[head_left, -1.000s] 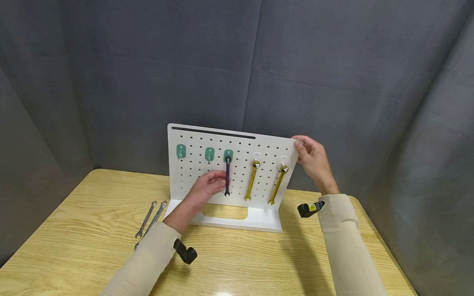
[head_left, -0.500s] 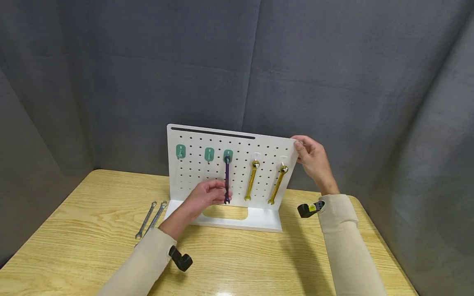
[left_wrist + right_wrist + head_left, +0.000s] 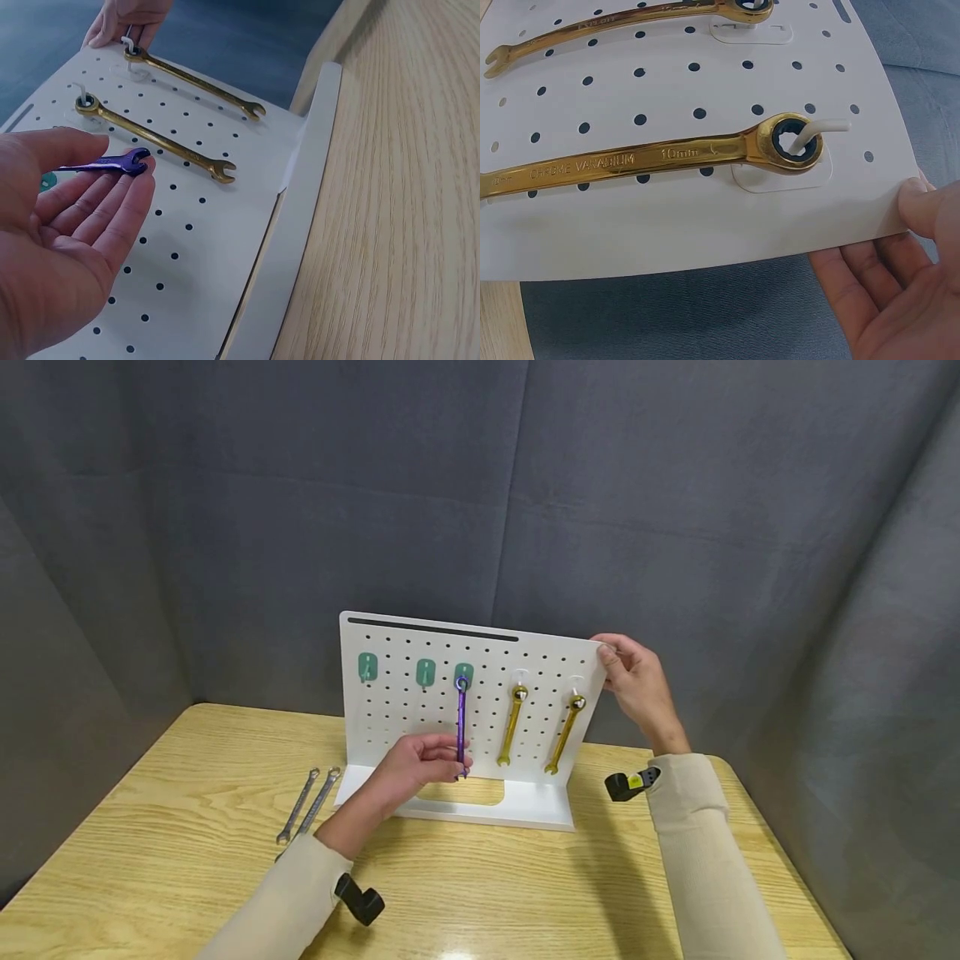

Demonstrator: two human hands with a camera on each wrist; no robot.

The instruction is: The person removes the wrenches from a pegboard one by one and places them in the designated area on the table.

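My left hand (image 3: 422,767) pinches the lower, open-jaw end of a purple combination wrench (image 3: 461,722) between thumb and fingers. The wrench stands upright in front of a white pegboard (image 3: 405,718), its ring end at a green hook (image 3: 464,674). In the left wrist view the purple wrench's open end (image 3: 135,162) pokes out past the thumb. My right hand (image 3: 637,681) grips the pegboard's upper right corner, thumb in front and fingers behind. Two gold ratcheting wrenches (image 3: 512,727) hang from clear hooks; the right one (image 3: 682,154) reads 10mm.
Two more green hooks (image 3: 426,673) sit on the board's left part with no wrench on them. Silver wrenches (image 3: 298,810) lie on the wooden table (image 3: 187,827) left of the board, partly behind my left sleeve. A grey curtain (image 3: 420,510) hangs behind.
My left hand has slid down the purple wrench, and its thumb now presses on the wrench's lower end. The wrench sits slightly lower than a second ago. My right hand keeps its hold.
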